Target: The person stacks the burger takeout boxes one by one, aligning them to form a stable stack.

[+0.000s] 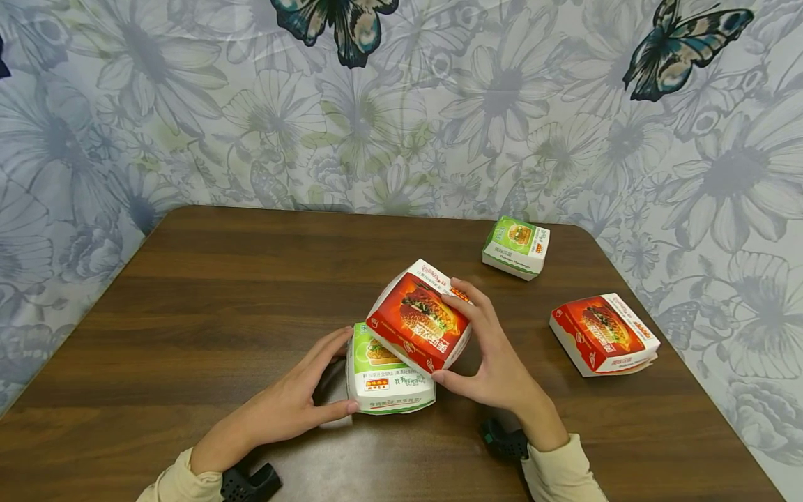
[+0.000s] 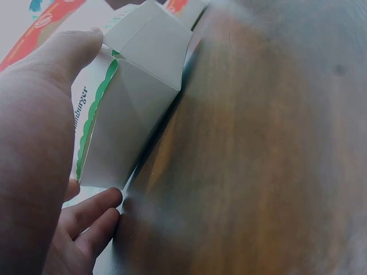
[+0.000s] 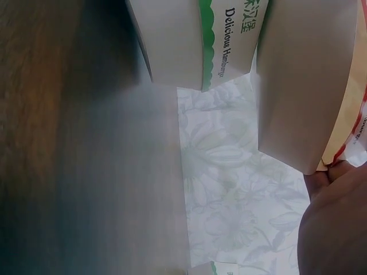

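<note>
A green-and-white hamburger box [image 1: 392, 392] sits on the table, and my left hand [image 1: 290, 410] holds its left side, thumb at the front corner and fingers towards the back. In the left wrist view the thumb and fingertips lie at the edges of this box [image 2: 123, 123]. Above it, turned at an angle and overlapping its back right part, is a red hamburger box [image 1: 419, 315]. My right hand [image 1: 495, 366] grips that red box by its right side. The right wrist view shows the red box [image 3: 304, 86] over the green one [image 3: 178, 46]; whether they touch is unclear.
Another green hamburger box [image 1: 516, 248], smaller in view, stands at the back right of the brown table [image 1: 219, 293]. A second red box [image 1: 603, 335] lies near the right edge. Behind the table hangs a flowered cloth with butterflies [image 1: 684, 52].
</note>
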`<state>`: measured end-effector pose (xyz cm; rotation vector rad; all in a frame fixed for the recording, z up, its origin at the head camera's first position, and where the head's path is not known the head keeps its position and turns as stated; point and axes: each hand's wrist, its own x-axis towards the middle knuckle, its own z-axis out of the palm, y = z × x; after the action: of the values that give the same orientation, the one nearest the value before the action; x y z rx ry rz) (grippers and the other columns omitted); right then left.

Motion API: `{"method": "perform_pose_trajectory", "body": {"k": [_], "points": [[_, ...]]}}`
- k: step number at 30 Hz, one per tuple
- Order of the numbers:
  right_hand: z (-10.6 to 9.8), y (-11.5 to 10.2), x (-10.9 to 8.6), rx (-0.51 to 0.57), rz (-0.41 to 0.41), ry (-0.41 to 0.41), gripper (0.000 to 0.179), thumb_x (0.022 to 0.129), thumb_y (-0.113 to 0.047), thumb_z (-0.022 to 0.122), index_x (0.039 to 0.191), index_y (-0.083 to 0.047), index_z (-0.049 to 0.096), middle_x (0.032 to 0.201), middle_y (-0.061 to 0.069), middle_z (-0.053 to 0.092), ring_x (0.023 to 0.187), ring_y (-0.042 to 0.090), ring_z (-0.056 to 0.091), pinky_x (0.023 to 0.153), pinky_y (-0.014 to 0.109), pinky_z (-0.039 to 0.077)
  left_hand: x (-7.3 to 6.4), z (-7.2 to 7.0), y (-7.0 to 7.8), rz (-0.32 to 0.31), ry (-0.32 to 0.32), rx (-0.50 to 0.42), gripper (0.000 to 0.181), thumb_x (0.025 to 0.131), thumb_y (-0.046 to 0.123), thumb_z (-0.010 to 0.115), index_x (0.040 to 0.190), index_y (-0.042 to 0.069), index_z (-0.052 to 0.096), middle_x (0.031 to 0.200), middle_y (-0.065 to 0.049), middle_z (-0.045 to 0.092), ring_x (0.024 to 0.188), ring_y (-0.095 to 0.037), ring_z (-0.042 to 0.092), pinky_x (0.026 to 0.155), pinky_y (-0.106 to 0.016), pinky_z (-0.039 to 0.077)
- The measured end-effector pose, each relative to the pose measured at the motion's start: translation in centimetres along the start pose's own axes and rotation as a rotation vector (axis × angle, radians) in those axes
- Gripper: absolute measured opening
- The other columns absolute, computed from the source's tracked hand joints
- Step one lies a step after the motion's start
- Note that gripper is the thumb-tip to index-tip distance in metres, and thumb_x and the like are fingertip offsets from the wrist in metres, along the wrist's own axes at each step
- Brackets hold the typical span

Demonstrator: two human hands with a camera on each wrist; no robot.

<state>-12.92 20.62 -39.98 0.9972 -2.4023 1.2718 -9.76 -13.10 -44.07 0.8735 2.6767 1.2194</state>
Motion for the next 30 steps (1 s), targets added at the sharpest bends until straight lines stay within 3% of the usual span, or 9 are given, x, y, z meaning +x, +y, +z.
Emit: {"method": "perform_pose_trajectory", "body": {"k": [9,14,23,30], "points": [[0.23,-0.05,0.10,0.044,-0.012,-0.020,0.105,0.072,-0.020,0.090,0.158,-0.015,0.031,0.168,0.008,0.019,0.152,0.029,0.025,0.116,0.034,0.040,0.00,0.00,0.04,-0.007,-0.005,-0.006,0.099,0.090,0.058,0.073,0.165,0.032,0.016,0.168,0.008,0.023,0.145,-0.014,0.042,0.114,-0.053,0.041],[0.26,0.01,0.07,0.050,-0.009,-0.028,0.104,0.071,-0.020,0.091,0.157,-0.016,0.033,0.169,0.008,0.018,0.152,0.029,0.025,0.116,0.034,0.040,0.01,0.01,0.10,-0.014,-0.005,-0.003,0.099,0.089,0.060,0.073,0.165,0.032,0.016,0.168,0.008,0.023,0.146,-0.015,0.041,0.114,-0.054,0.041],[0.05,-0.18,0.09,-0.011,0.036,-0.067,0.099,0.074,-0.034,0.089,0.158,-0.023,0.036,0.170,0.003,0.012,0.154,0.028,0.018,0.111,0.062,0.040,0.08,0.03,0.07,-0.017,-0.009,-0.010,0.099,0.089,0.059,0.074,0.165,0.032,0.015,0.168,0.007,0.023,0.146,-0.016,0.041,0.114,-0.055,0.040],[-0.02,-0.28,0.16,-0.018,0.072,-0.086,0.102,0.074,-0.033,0.088,0.160,-0.027,0.033,0.170,-0.001,0.011,0.153,0.026,0.018,0.110,0.064,0.040,0.11,0.00,0.06,-0.013,-0.003,-0.001,0.099,0.089,0.059,0.074,0.165,0.032,0.016,0.168,0.007,0.023,0.147,-0.017,0.039,0.113,-0.056,0.041]]}}
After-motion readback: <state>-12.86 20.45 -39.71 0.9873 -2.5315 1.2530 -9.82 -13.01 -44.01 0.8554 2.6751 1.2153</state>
